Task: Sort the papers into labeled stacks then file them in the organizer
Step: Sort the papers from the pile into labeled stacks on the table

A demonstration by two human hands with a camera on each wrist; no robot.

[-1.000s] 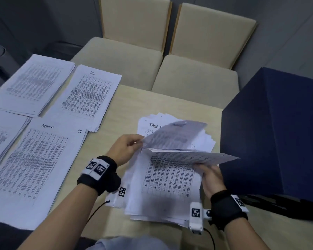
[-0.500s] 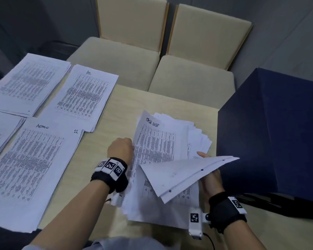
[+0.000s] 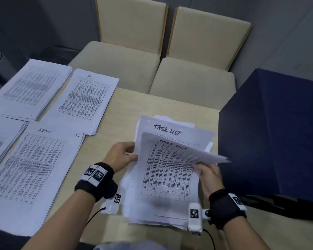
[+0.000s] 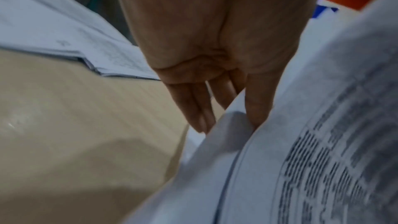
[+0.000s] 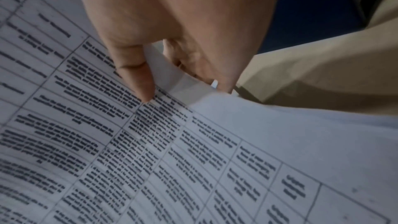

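Note:
A loose pile of printed papers [image 3: 152,210] lies on the table in front of me. A flat sheet marked "TASK LIST" [image 3: 170,128] lies at its far end. Over it I hold a second task list sheet [image 3: 166,170], raised and tilted. My left hand [image 3: 134,154] pinches its left edge, thumb on top and fingers [image 4: 200,118] underneath. My right hand [image 3: 200,166] pinches the right edge, thumb [image 5: 137,77] on the print. Sorted stacks lie to the left: one marked "Admin" [image 3: 34,168], one with a short handwritten label [image 3: 85,100], and two more [image 3: 31,87] [image 3: 0,141].
A large navy blue box [image 3: 275,132] stands on the table right beside my right hand. Two beige chairs [image 3: 126,69] [image 3: 197,78] stand beyond the far table edge. Bare tabletop [image 3: 126,109] shows between the stacks and the pile.
My left hand laid a task list sheet flat on the far end of the pile. Both hands now hold another task list sheet raised over it.

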